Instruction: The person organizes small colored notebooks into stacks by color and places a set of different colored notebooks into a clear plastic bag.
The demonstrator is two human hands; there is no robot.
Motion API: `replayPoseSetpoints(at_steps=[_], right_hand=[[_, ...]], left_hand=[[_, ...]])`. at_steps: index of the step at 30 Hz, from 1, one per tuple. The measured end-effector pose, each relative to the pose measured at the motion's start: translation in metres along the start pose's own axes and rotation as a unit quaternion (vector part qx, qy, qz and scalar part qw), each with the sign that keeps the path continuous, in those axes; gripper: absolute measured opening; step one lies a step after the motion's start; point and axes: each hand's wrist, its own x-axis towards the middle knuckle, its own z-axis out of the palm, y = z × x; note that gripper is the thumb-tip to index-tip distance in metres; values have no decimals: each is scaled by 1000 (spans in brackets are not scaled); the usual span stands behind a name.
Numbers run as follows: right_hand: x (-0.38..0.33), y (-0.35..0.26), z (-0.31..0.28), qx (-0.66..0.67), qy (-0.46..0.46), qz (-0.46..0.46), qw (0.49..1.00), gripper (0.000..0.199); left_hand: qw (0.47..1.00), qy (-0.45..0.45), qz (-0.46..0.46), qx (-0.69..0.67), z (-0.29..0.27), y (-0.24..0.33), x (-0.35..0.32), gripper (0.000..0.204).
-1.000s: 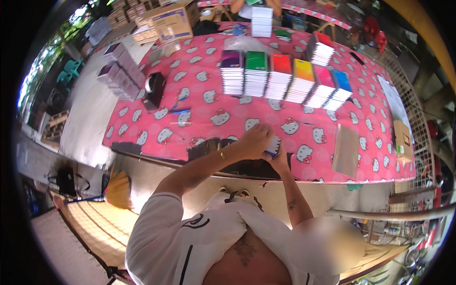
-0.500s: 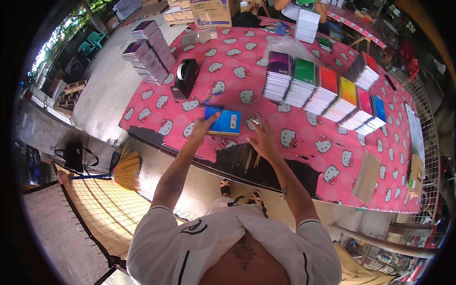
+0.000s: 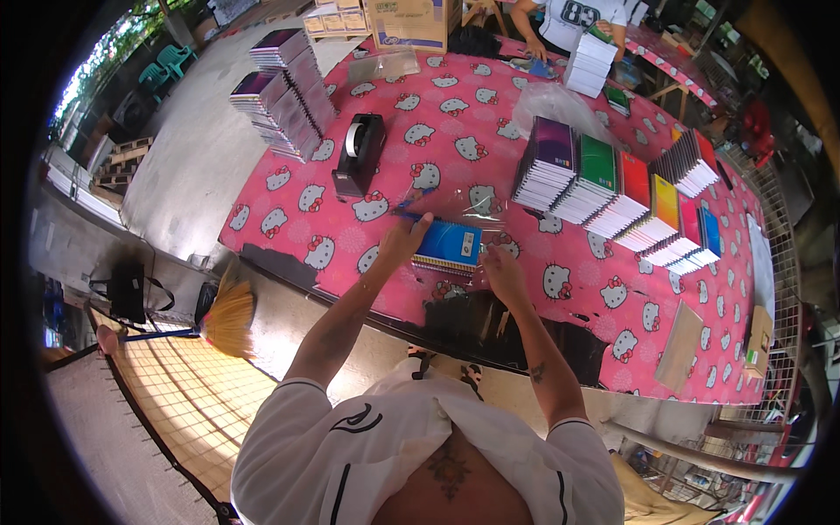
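Observation:
A blue spiral notebook [image 3: 448, 241] lies on top of a small stack near the table's front edge, with coils of other colours showing beneath it. My left hand [image 3: 406, 240] grips the stack's left side, thumb over the blue cover. By the right side, my right hand [image 3: 505, 273] has its fingers drawn together on thin clear plastic film [image 3: 483, 206], whose glints show around and beyond the stack. Just past my left hand, a small blue-handled tool [image 3: 415, 206] lies on the cloth; its kind is unclear. A black tape dispenser [image 3: 360, 157] stands farther back.
On the right stand rows of notebook stacks [image 3: 595, 188] in several colours; tall purple stacks [image 3: 282, 101] rise at the far left. A brown board [image 3: 679, 346] lies front right on the pink cloth [image 3: 472, 131]. Across the table, another person [image 3: 577, 24] handles a notebook stack.
My right hand has gone from spread fingers to fingers closed at the stack's right edge. Clear film now shows around the notebooks. The view has shifted, and the person opposite shows more.

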Motion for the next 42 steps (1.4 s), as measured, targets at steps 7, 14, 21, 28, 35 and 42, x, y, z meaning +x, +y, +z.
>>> replayPoseSetpoints(at_steps=[7,14,21,28,35,42], right_hand=[[-3,-17,16,184,-6,102,978,53],[-25,-3,8,77,14,-4,997,39],[-76,-1,-2,-170,-71,-106,977,35],[-64,-68,75,-324,80,-270,903,41],[-57,-64,100,-395,145,-281,863,52],[-52,-65,95,-363,149,-268,880,52]], left_hand=[[942,-68,-79,-319,-5,-22,-5,81],[984,-56,-39,-162,-9,-57,-18,45],[870,-121,458,137,-52,-85,-69,20],[965,-88,168,-181,-31,-77,22,10],[894,18,411,176,-49,-55,83,21],[897,174,290,286,-25,-31,150,32]])
